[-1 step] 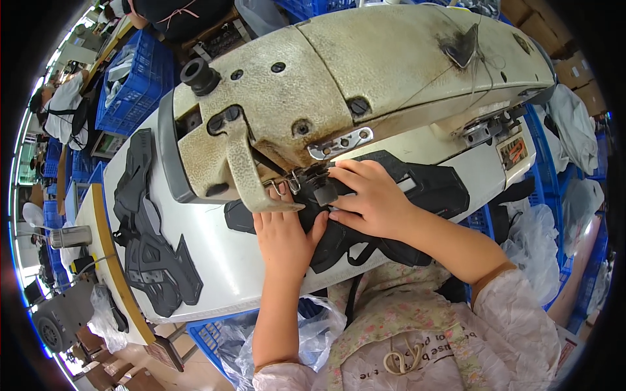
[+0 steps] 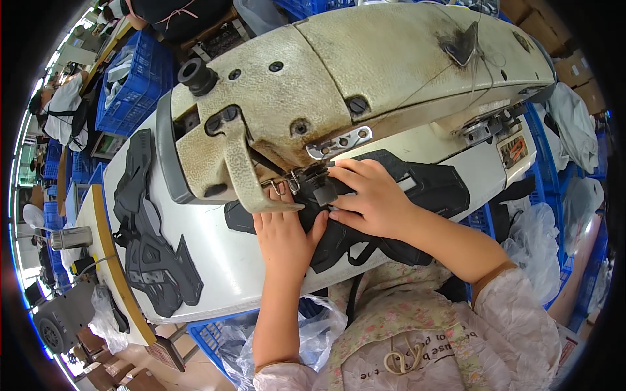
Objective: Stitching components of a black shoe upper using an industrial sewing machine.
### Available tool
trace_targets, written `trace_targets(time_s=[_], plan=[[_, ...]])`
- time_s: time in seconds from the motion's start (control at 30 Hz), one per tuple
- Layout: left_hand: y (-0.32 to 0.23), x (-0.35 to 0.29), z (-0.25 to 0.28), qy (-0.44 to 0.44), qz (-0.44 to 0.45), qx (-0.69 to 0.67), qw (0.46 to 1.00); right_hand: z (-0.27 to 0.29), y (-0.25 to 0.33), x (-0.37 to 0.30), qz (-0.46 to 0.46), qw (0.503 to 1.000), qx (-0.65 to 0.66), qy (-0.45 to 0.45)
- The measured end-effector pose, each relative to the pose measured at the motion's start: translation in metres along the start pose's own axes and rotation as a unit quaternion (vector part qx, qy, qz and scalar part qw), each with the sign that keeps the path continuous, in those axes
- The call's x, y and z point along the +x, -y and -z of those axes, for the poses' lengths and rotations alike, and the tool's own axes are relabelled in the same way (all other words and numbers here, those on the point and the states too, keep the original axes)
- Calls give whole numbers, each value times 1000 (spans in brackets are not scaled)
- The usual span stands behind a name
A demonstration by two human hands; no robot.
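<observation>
Both my hands rest on a black padded fabric piece [image 2: 440, 189] under the head of a cream-coloured sewing machine [image 2: 261, 85]. My left hand [image 2: 283, 238] lies flat on the piece, its thumb out to the side. A curved lever [image 2: 244, 173] hides some of its fingertips. On the other side of the presser foot area [image 2: 323, 189], my right hand [image 2: 375, 202] has its thumb and index finger drawn together on the fabric, with its other fingers spread toward the needle. The needle's tip cannot be made out. A black strap [image 2: 362, 254] loops from the piece's near edge.
More black padded pieces [image 2: 147, 228] lie at the left of the white machine table [image 2: 215, 280]. Below the front edge stands a blue crate [image 2: 208, 339] with clear plastic bags. Another blue crate [image 2: 134, 81] is at the back left. Clear bags [image 2: 535, 241] hang at the right.
</observation>
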State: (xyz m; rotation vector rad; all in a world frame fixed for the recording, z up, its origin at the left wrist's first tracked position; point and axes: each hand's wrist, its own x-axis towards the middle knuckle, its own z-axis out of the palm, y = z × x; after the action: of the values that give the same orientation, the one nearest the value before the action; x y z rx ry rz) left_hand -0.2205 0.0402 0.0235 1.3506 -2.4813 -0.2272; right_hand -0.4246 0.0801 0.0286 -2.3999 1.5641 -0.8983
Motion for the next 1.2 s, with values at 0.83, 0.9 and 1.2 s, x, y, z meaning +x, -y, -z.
trace_targets(time_s=[0.83, 0.9, 1.2], plan=[[2, 2, 2, 5, -14, 17, 1000, -3, 0, 0, 0, 1000, 7, -3], [1, 2, 2, 7, -12, 18, 1000, -2, 0, 0, 1, 1000, 7, -2], [-9, -4, 6, 1, 42, 53, 998, -5, -4, -7, 12, 999, 16, -30]])
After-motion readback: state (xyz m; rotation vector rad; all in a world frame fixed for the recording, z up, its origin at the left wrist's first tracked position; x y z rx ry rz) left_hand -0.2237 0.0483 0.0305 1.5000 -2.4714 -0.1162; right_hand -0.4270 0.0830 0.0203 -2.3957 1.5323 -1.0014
